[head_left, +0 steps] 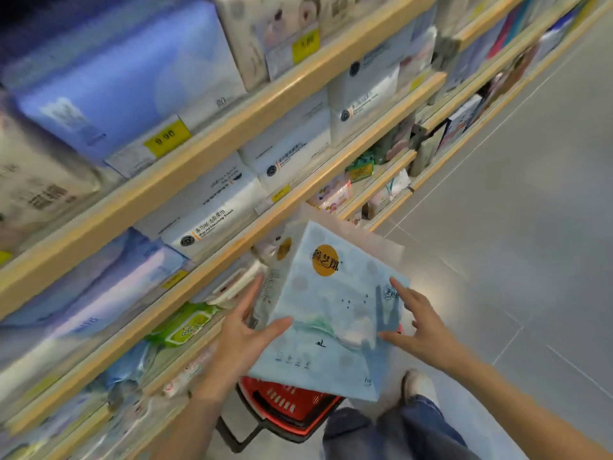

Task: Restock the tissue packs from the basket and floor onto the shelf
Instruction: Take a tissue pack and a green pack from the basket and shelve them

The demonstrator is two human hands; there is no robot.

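Two open hands flank the tissue pack (331,310), left hand (245,330) and right hand (421,330) pressed on opposite sides; the shelf (232,247) is seen up-left.

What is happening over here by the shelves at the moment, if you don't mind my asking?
A person is restocking tissues. Both hands, left hand and right hand, hold a large pale blue tissue pack between them, above a red basket on the floor. The pack is level with the lower wooden shelves but not yet placed on one.
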